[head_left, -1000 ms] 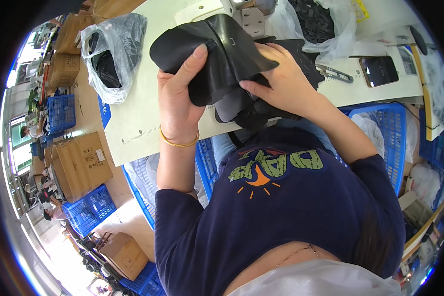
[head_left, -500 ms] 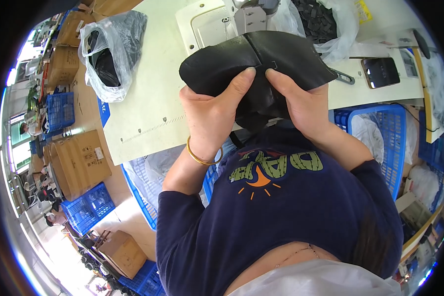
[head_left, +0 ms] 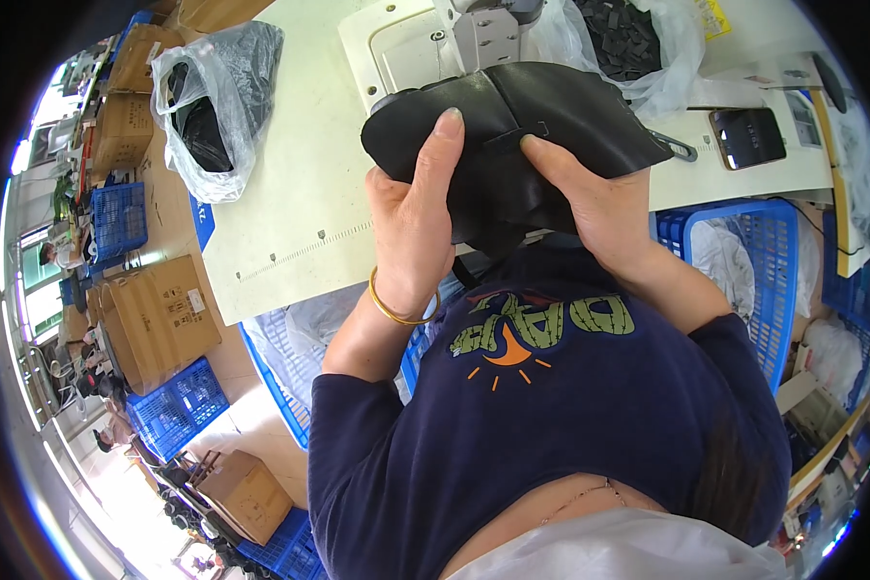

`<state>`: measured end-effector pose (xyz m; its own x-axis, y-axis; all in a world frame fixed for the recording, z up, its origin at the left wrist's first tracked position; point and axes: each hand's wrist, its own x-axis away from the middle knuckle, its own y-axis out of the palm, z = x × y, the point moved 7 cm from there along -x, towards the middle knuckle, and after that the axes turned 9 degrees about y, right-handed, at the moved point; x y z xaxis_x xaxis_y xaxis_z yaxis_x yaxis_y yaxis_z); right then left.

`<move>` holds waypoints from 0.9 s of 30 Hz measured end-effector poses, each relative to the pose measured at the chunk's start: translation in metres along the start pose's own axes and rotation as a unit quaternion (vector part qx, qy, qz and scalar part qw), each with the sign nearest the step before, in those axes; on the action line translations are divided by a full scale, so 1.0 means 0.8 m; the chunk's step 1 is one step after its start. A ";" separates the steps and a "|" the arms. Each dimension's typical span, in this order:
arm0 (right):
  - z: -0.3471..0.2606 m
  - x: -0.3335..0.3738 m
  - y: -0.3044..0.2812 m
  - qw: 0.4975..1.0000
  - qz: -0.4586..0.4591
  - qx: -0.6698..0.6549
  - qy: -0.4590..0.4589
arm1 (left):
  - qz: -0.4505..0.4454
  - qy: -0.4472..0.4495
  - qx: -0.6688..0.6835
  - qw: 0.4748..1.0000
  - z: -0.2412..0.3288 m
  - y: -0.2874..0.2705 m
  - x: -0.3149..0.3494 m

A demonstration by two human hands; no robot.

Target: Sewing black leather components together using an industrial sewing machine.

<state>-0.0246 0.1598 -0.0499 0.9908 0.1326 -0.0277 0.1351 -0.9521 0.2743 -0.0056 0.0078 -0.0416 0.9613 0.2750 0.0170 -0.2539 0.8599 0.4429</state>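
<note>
Both of my hands hold a black leather-like piece [head_left: 541, 101] in front of me, over the table's near edge. A seam runs down its middle, and a small tab lies across it. My left hand [head_left: 418, 203] grips the left side, thumb raised along the front and fingers hidden behind. With its thumb pressed next to the tab, my right hand [head_left: 590, 193] holds the right side; its fingers are also behind the piece. The lower part of the piece folds down toward my shirt.
A white sewing machine [head_left: 406, 48] stands behind the piece. A bag of small black pieces [head_left: 619, 43], a phone [head_left: 747, 138] and a clear bag [head_left: 246, 97] with black contents lie on the table [head_left: 300, 184]. Blue baskets [head_left: 778, 280] stand below the table edge.
My left thumb has moved left, away from the tab and seam, and now points up. The piece has shifted slightly right. My right thumb stays beside the tab.
</note>
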 end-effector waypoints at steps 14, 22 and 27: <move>-0.003 0.000 -0.002 0.999 -0.011 0.024 0.025 | -0.074 0.058 -0.116 0.989 0.002 0.007 -0.003; -0.007 -0.002 0.000 1.000 -0.003 0.020 -0.008 | -0.068 0.047 -0.117 0.990 0.002 0.009 -0.004; -0.007 -0.003 0.000 1.000 0.005 0.012 -0.020 | -0.007 -0.031 0.007 0.999 -0.001 0.008 -0.003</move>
<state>-0.0273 0.1609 -0.0448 0.9916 0.1121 -0.0643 0.1248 -0.9597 0.2519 -0.0094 0.0132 -0.0395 0.9696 0.2358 0.0658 -0.2395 0.8571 0.4561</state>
